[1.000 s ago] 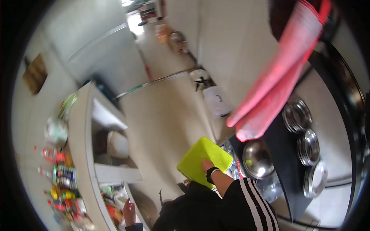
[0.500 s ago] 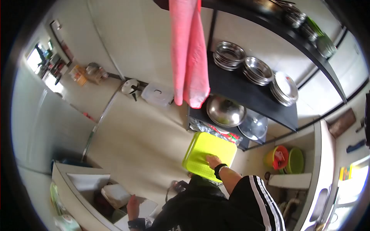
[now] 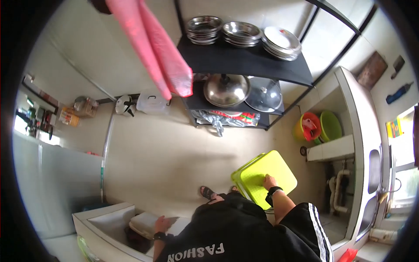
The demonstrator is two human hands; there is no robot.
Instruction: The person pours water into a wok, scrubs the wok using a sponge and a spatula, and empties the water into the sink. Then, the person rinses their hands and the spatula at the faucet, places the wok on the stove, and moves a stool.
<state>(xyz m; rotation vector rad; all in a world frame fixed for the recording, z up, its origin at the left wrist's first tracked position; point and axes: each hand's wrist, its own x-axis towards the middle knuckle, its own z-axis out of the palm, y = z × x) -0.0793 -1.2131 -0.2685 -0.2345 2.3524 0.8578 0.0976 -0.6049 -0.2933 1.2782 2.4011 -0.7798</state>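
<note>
A yellow-green plastic stool with a square top is tilted above the floor to the right of my feet. My right hand is closed on the middle of its top, with the fingertips out of sight. At the lower left, my left hand is held low in front of an open-fronted white cabinet. Its fingers look loosely apart, and nothing shows in it. A whitish container sits in the cabinet beside that hand.
A black shelf rack holds stacked metal bowls, plates and pot lids. A pink cloth hangs at its left. Right of it are basins under the counter. A clear box stands by the wall.
My view has turned and shifted toward the right. The stool, still in my right hand, has swung out to the right of my body. My left hand remains low by the cabinet.
</note>
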